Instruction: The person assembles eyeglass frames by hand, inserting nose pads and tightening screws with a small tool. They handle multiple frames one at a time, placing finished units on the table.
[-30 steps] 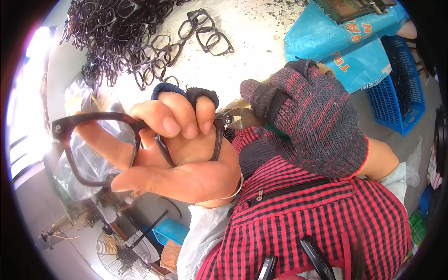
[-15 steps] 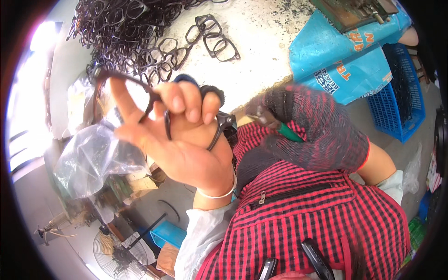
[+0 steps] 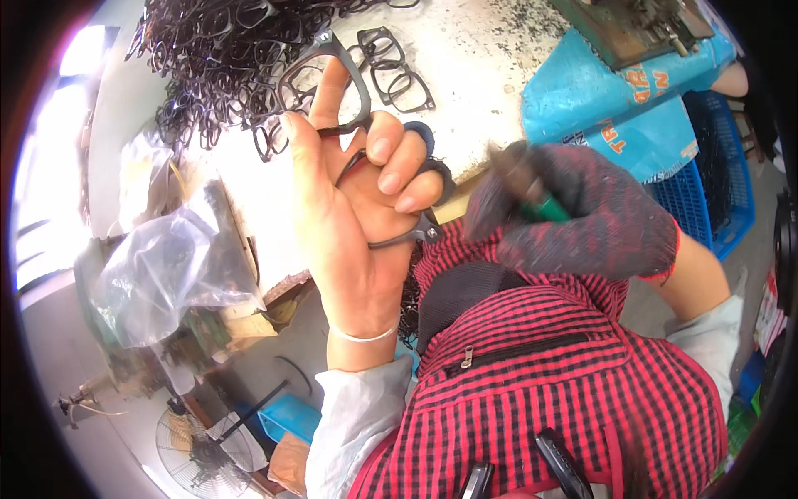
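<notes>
My left hand [image 3: 353, 208] is bare, with dark bands on two fingers. It grips a black eyeglass frame [image 3: 365, 93]; the index finger points up through one rim, and the other rim lies against the palm under curled fingers. To its right, my right hand [image 3: 607, 212] wears a dark red-and-black knitted glove. It is closed around a small green-handled metal tool [image 3: 549, 208], which looks like pliers or nippers. Motion blurs the tool's head, which stands apart from the eyeglass frame.
A heap of black eyeglass frames [image 3: 216, 50] covers the worn white table [image 3: 474, 50] at far left. Two loose frames [image 3: 395, 71] lie beside it. At right are blue sheeting [image 3: 573, 91], a machine [image 3: 632, 29] and a blue crate [image 3: 736, 200]. A plastic bag [image 3: 150, 283] hangs left.
My left hand has moved right and turned more upright, swinging the eyeglass frame up and right. My right hand has shifted slightly right with the tool, whose head now tilts more upward.
</notes>
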{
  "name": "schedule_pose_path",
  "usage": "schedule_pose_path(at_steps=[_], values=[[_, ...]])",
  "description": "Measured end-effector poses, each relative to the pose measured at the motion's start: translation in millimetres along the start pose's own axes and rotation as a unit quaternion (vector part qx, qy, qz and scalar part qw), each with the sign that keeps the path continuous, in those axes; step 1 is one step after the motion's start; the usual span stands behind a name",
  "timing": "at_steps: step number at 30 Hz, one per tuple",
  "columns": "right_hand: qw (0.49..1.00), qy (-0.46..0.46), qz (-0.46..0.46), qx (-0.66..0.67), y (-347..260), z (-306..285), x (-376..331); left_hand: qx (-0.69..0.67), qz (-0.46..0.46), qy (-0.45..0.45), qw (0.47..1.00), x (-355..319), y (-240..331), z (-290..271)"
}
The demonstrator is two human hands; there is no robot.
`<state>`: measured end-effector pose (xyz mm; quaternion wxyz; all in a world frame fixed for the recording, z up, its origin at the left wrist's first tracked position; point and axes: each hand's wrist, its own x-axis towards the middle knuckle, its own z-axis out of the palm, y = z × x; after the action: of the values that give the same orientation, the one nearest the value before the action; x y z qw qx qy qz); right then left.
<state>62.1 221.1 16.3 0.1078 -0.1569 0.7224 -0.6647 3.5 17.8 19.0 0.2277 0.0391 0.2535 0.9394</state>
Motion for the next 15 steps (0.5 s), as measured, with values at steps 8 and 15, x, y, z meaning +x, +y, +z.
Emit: schedule_pose_path(at_steps=[8,15], values=[[0.914,0.036,-0.100,-0.392,9,16,-1,0.033,0.007,0.036,0.999,0,2,-5],[0.950,-0.009,-0.108,-0.292,23,14,-1,0.110,-0.037,0.022,0.993,-29,11,-34]])
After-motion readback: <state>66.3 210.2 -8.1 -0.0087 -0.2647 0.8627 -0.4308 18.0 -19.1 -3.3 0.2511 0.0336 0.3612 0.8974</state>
